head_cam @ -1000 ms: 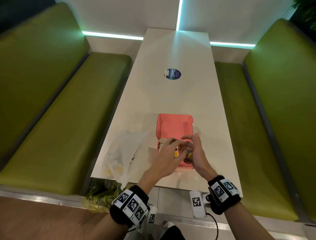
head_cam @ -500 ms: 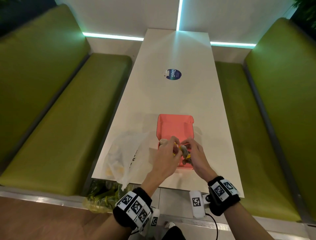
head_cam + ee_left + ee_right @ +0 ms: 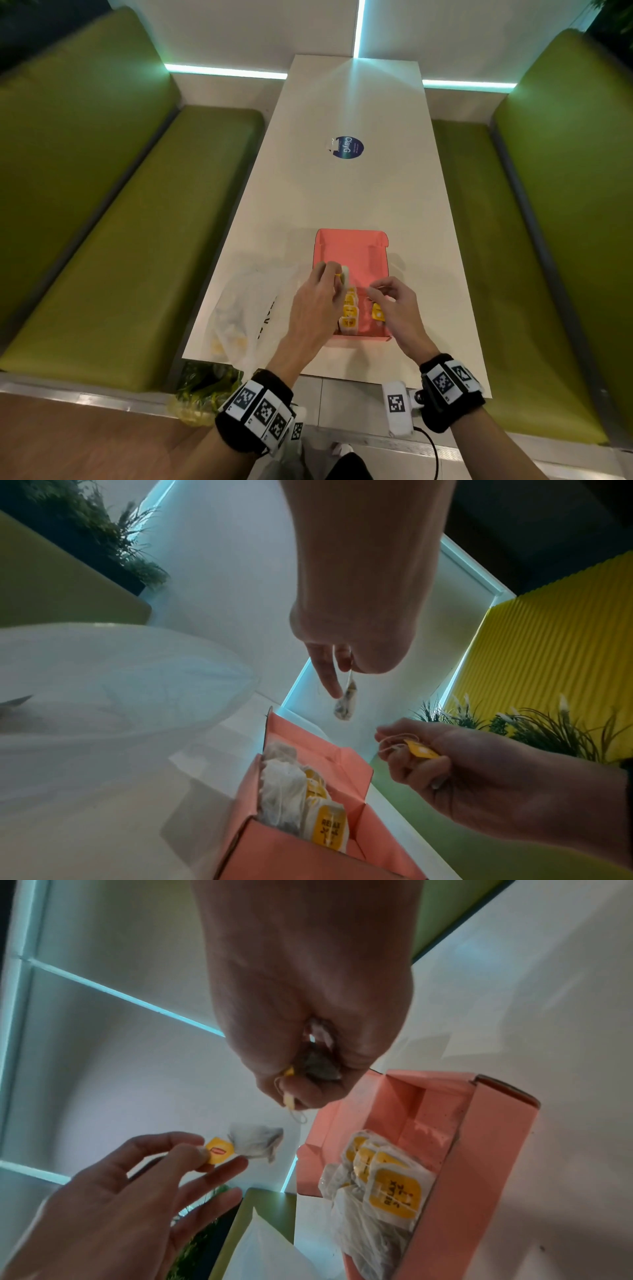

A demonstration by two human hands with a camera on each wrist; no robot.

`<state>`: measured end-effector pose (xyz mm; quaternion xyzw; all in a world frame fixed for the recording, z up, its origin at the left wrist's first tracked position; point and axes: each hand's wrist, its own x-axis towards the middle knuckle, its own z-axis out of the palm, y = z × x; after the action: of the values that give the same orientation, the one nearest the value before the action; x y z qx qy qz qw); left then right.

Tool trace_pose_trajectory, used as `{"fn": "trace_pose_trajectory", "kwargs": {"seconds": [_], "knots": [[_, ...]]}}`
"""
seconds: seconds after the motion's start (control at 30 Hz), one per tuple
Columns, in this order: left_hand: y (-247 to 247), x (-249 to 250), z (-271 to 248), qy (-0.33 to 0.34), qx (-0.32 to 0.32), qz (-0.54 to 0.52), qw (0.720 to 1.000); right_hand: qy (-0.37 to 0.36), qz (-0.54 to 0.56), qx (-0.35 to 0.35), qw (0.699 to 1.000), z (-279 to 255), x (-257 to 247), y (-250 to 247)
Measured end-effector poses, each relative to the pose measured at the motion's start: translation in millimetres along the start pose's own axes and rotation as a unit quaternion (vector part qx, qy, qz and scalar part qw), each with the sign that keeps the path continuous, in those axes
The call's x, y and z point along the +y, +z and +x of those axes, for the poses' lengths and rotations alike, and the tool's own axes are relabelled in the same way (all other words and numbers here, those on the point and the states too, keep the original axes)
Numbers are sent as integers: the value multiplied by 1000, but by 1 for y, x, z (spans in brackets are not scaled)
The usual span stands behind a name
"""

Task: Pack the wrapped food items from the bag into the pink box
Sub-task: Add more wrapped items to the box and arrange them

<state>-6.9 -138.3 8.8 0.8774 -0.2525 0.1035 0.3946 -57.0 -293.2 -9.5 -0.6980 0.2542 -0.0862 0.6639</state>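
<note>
The open pink box (image 3: 349, 250) lies near the table's front edge, with several tea bags with yellow tags (image 3: 350, 313) stacked along its left side. Over the box's left rim, my left hand (image 3: 337, 275) pinches a white tea bag (image 3: 345, 277) by its yellow tag (image 3: 219, 1150); the bag (image 3: 346, 704) hangs below the fingers. My right hand (image 3: 375, 293) is over the box's right half, curled round another tea bag (image 3: 318, 1061) with its yellow tag (image 3: 419, 749) and string. The clear plastic bag (image 3: 246, 308) lies left of the box.
A round blue sticker (image 3: 347, 148) sits on the white table (image 3: 342, 192) farther out. Green benches (image 3: 137, 240) run along both sides. A bag of greens (image 3: 205, 390) lies on the floor below the table's near left corner.
My hands were close together over the box with the tea bags between them. They have drawn apart: the left went up and left with one bag, the right keeps the other.
</note>
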Motion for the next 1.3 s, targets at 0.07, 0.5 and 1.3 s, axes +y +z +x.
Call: {"fn": "trace_pose_trajectory", "kwargs": {"seconds": [0.07, 0.5, 1.3], "knots": [[-2, -3, 0, 25, 10, 17, 999, -26, -9, 1, 1000, 3, -2, -1], [-14, -5, -14, 40, 57, -130, 989, -145, -16, -132, 980, -5, -33, 6], [-38, 10, -3, -81, -58, -318, 943, -155, -30, -72, 985, -15, -38, -10]]}}
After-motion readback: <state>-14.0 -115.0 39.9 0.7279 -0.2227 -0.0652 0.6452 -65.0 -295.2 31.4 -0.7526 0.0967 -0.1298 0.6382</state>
